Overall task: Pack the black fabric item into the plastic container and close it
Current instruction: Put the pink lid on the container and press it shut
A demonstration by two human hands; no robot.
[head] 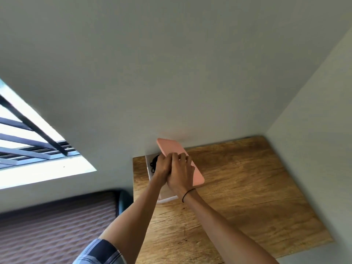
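A clear plastic container point(165, 199) stands on the wooden table point(238, 187) at its far left corner, against the wall. Black fabric point(154, 162) shows inside it at the far end, partly hidden behind my left hand. A pink lid point(198, 178) lies tilted over the container, its left side raised. My left hand point(162, 168) grips the lid's left edge. Lying on top of the lid beside it is my right hand point(180, 173), fingers curled over it. Most of the container is hidden by both hands.
Grey walls close the table in at the back and the right. A barred window point(28, 134) is at the left. Below it lies a bed with a brown patterned cover point(57, 231), next to the table's left edge.
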